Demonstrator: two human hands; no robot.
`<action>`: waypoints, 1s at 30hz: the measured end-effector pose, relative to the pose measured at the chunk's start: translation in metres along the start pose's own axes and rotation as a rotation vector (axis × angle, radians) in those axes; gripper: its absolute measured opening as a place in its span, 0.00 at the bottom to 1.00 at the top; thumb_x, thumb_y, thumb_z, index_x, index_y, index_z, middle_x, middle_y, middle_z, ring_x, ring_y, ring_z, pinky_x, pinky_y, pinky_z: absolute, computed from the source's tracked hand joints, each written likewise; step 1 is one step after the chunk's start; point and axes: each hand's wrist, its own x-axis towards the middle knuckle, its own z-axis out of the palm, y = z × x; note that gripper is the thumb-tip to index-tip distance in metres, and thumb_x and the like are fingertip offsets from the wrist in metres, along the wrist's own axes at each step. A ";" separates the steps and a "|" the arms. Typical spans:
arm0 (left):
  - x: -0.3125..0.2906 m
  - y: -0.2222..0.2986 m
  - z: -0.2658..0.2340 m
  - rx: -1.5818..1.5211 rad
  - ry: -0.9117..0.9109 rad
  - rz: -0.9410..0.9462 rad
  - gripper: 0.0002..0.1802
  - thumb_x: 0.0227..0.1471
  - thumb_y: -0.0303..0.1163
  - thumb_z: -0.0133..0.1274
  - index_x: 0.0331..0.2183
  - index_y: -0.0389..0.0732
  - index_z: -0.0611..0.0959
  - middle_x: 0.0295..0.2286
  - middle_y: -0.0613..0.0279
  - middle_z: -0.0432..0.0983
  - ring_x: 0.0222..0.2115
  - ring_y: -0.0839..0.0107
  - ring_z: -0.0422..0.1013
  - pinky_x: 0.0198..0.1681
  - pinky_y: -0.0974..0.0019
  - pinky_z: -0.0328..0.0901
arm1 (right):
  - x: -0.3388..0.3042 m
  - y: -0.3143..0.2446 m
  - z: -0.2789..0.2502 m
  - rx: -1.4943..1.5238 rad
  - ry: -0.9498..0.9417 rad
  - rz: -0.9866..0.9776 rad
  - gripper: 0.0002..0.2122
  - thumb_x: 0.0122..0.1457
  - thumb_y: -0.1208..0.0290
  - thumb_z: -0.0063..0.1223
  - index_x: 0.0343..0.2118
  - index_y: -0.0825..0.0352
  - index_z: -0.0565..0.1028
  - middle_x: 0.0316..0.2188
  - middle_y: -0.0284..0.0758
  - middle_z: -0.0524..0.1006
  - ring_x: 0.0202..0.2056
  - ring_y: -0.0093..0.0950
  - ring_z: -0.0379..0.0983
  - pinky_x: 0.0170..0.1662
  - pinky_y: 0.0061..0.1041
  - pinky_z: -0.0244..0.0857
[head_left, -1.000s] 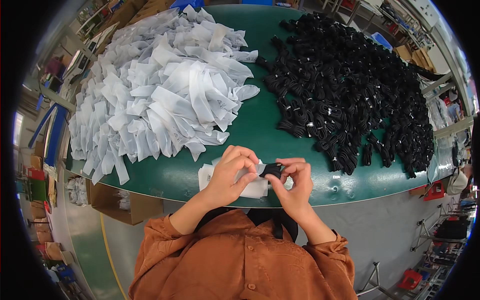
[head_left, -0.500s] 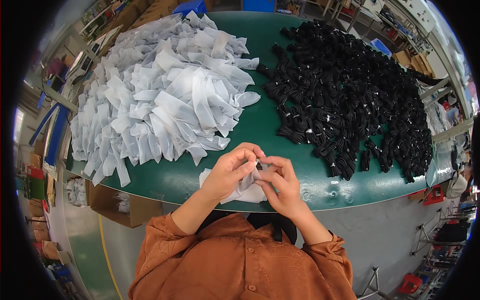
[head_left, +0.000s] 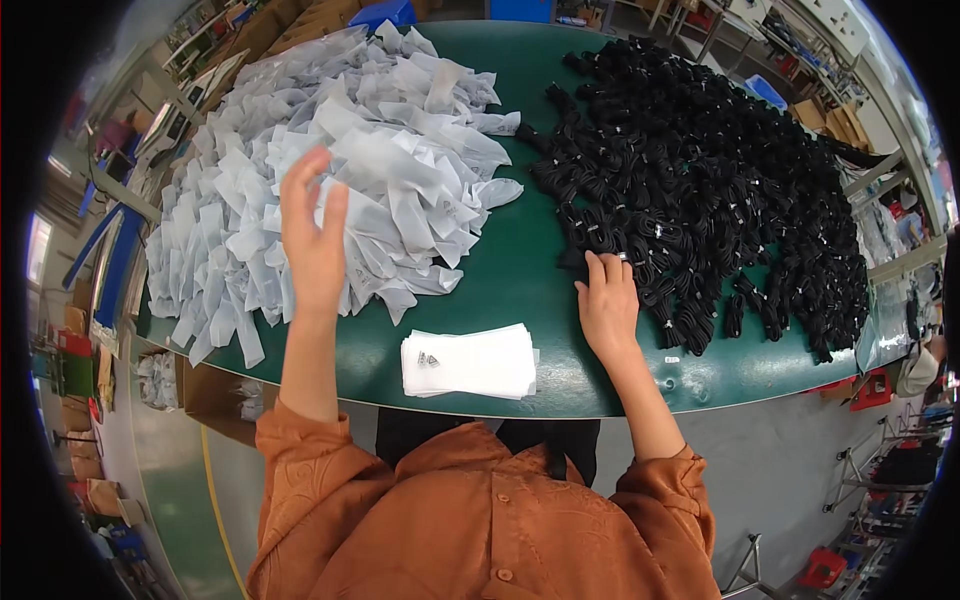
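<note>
My left hand is raised over the near part of a big heap of whitish translucent bags, its fingers apart and nothing held. Just beyond its fingertips, a blurred pale bag lies over the heap. My right hand reaches to the near left edge of a heap of black coiled cables. Its fingertips are closed on a cable bundle, partly covered by the fingers. Between my forearms, a flat stack of white bags with a small dark print lies near the table's front edge.
Both heaps rest on a green table with a curved front edge. Below its left side stands an open cardboard box with pale bags inside. Metal frames stand at the right, and a blue bin stands beyond the table.
My hands were together over the stack, handling a bag with something dark at its mouth. They have parted: left to the bag heap, right to the cables. The whole stack now shows.
</note>
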 end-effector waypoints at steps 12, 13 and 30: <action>-0.193 0.017 0.042 -0.031 -0.907 0.236 0.11 0.46 0.27 0.63 0.34 0.40 0.80 0.33 0.60 0.72 0.35 0.58 0.70 0.39 0.57 0.66 | -0.048 -0.005 -0.030 0.131 -0.055 0.052 0.18 0.53 0.72 0.65 0.48 0.62 0.79 0.33 0.37 0.70 0.30 0.33 0.72 0.32 0.32 0.68; -0.195 0.015 0.042 -0.017 -0.894 0.241 0.09 0.47 0.27 0.63 0.33 0.40 0.79 0.32 0.60 0.73 0.35 0.58 0.70 0.39 0.57 0.66 | -0.053 -0.013 -0.037 0.262 -0.124 0.164 0.18 0.53 0.73 0.65 0.49 0.63 0.79 0.33 0.37 0.69 0.29 0.31 0.71 0.30 0.30 0.67; -0.185 0.021 0.039 -0.343 -0.848 -0.232 0.04 0.52 0.20 0.58 0.32 0.36 0.79 0.34 0.61 0.76 0.31 0.67 0.70 0.35 0.66 0.67 | -0.093 -0.060 -0.072 0.434 -0.312 -0.058 0.21 0.49 0.79 0.67 0.48 0.63 0.80 0.33 0.35 0.69 0.27 0.29 0.71 0.27 0.26 0.69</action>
